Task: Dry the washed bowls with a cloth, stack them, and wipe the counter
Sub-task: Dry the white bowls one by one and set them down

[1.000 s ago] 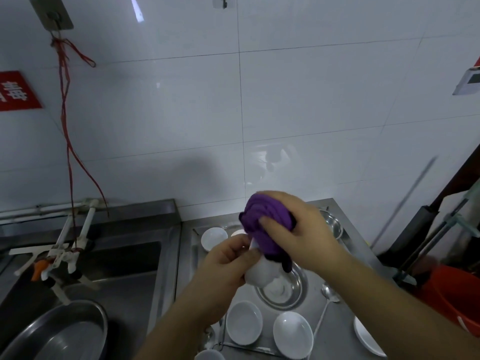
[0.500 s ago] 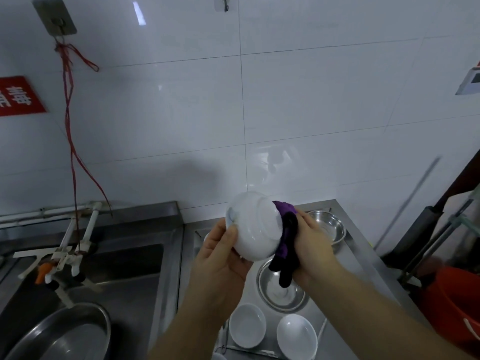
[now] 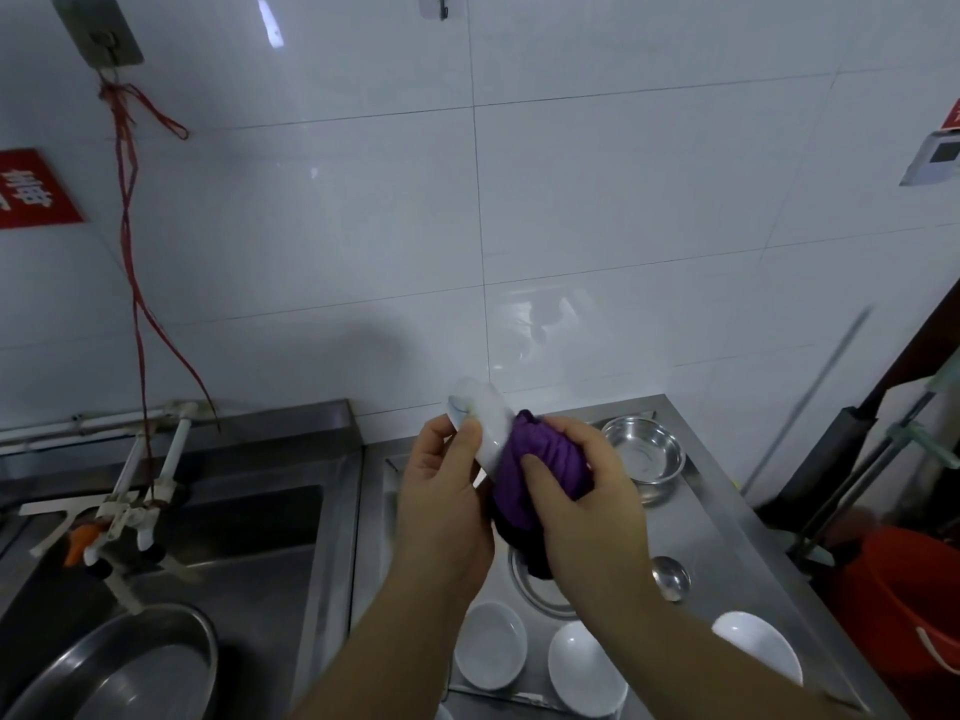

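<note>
Left hand point(image 3: 441, 506) is clasped around a white bowl point(image 3: 480, 423) (tilted on edge); a bunched purple cloth point(image 3: 535, 475) is pressed against it by the gripping right hand point(image 3: 582, 501).

Purple cloth point(image 3: 540, 472) w/ dark underside; white bowl point(image 3: 485, 423). Worktop point(image 3: 727, 517) & steel bowl point(image 3: 643, 449) silver-grey. Wall tiles point(image 3: 623, 200) white, sign point(image 3: 31, 187) red, bucket point(image 3: 909, 605) orange-red.

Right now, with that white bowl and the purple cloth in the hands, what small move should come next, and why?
Probably turn the white bowl a little in the left hand while the right hand rubs the purple cloth over it. The bowl is held up on edge above the counter, with the cloth pressed against one side only.
</note>
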`<state>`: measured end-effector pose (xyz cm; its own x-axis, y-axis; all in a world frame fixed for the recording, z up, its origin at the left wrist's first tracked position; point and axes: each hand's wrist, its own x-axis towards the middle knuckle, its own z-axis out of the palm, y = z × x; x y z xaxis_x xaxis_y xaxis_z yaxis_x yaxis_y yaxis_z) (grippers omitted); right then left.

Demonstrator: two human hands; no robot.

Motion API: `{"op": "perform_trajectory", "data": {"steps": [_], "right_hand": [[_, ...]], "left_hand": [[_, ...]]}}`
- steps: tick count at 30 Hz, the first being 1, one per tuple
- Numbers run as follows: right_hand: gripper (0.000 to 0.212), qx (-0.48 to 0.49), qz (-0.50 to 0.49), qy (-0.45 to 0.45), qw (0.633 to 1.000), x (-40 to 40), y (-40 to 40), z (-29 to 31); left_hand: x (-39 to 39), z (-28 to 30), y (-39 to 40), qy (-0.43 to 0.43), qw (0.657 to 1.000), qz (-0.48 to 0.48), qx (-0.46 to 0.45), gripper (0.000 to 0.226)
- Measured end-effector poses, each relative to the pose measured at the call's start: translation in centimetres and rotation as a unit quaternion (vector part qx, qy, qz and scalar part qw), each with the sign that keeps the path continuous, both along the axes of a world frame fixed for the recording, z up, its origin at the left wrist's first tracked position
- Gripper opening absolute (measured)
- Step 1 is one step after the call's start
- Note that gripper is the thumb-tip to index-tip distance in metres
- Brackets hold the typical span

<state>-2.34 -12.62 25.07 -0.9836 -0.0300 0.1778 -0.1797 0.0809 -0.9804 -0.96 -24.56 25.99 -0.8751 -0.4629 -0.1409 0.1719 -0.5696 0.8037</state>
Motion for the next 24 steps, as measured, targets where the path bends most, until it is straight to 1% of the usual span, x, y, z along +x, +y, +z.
{"op": "perform_trajectory", "data": {"steps": [2, 3, 4, 6, 7, 9, 10, 12, 13, 16, 17, 20, 21, 23, 24], "right_hand": [[0.042, 0.046, 0.033, 0.105, 0.993, 0.3, 0.1, 0.6], [0.043, 0.070, 0.052, 0.150, 0.985, 0.3, 0.1, 0.9], [0.042, 0.100, 0.072, 0.184, 0.975, 0.1, 0.1, 1.3], [0.040, 0.171, 0.107, 0.231, 0.952, -0.9, 0.2, 1.9], [0.040, 0.202, 0.124, 0.247, 0.940, -1.4, 0.3, 2.2], [0.040, 0.231, 0.154, 0.268, 0.922, -2.4, 0.7, 2.5], [0.040, 0.231, 0.163, 0.271, 0.920, -2.9, 0.9, 2.6], [0.037, 0.202, 0.153, 0.250, 0.935, -3.6, 1.0, 2.7], [0.036, 0.176, 0.139, 0.228, 0.948, -4.0, 0.9, 2.8], [0.028, 0.066, 0.109, 0.128, 0.984, -5.2, 0.6, 2.9], [0.024, 0.030, 0.099, 0.100, 0.990, -5.6, 0.6, 2.7], [0.015, -0.022, 0.053, 0.045, 0.997, -6.0, 0.4, 1.7], [0.012, -0.042, 0.041, 0.015, 0.998, -6.1, 0.4, 1.3], [0.011, -0.110, 0.036, -0.079, 0.990, -5.9, 0.7, 0.5], [0.017, -0.134, 0.040, -0.123, 0.983, -5.7, 0.9, 0.2]], "left_hand": [[0.2, 0.1, 0.4, -0.009, 1.000, -0.019, 0.013, 0.013], [0.4, 0.1, 0.8, -0.015, 0.999, -0.031, 0.022, 0.014], [0.6, -0.1, 1.2, -0.020, 0.998, -0.045, 0.035, 0.024], [1.1, -0.5, 1.6, -0.030, 0.996, -0.066, 0.060, 0.047], [1.2, -0.7, 1.6, -0.030, 0.995, -0.073, 0.067, 0.051], [1.4, -0.8, 1.2, -0.025, 0.994, -0.087, 0.065, 0.050], [1.5, -0.6, 1.0, -0.026, 0.993, -0.093, 0.061, 0.049], [1.6, -0.5, 0.8, -0.025, 0.992, -0.105, 0.064, 0.048], [1.7, -0.5, 0.7, -0.019, 0.991, -0.109, 0.069, 0.044], [2.0, -0.6, 0.8, -0.003, 0.990, -0.116, 0.076, 0.020], [2.0, -0.7, 0.9, -0.002, 0.991, -0.112, 0.079, 0.018], [2.3, -1.0, 1.2, 0.008, 0.991, -0.099, 0.093, 0.020], [2.3, -1.0, 1.3, 0.013, 0.990, -0.095, 0.099, 0.021], [2.3, -1.0, 1.2, 0.018, 0.992, -0.082, 0.098, 0.021], [2.3, -1.0, 1.2, 0.016, 0.993, -0.078, 0.089, 0.020]]}}
